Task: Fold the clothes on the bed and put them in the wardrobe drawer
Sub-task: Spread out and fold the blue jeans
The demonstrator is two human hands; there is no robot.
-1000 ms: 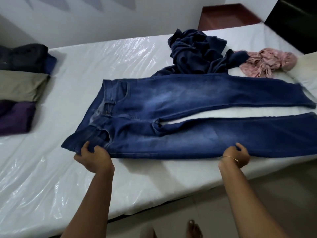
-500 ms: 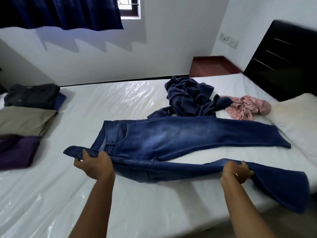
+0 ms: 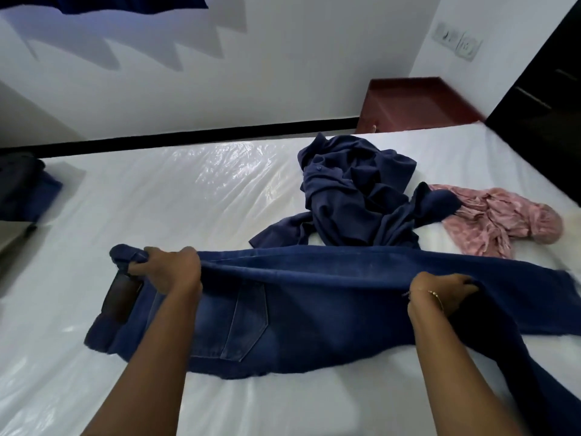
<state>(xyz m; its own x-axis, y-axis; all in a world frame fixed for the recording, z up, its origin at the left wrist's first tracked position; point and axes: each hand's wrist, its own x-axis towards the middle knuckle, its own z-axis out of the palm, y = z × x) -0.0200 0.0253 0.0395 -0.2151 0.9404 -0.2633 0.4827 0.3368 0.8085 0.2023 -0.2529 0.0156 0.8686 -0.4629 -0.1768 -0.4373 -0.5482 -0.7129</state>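
A pair of blue jeans lies across the bed, its near leg lifted and carried over the far leg, back pocket facing up. My left hand grips the waistband end. My right hand grips the lifted leg near the knee; the leg's lower end hangs down at the right edge. Behind the jeans lies a crumpled navy garment, with a crumpled pink garment to its right.
Folded dark clothes are stacked at the bed's left edge. The mattress wears a shiny plastic cover. A red-brown bedside cabinet stands past the far side, and a black headboard at the right.
Both hands lifted the near leg and waistband side of the jeans and swung it away from me, over the far leg. The camera tilted up and moved closer.
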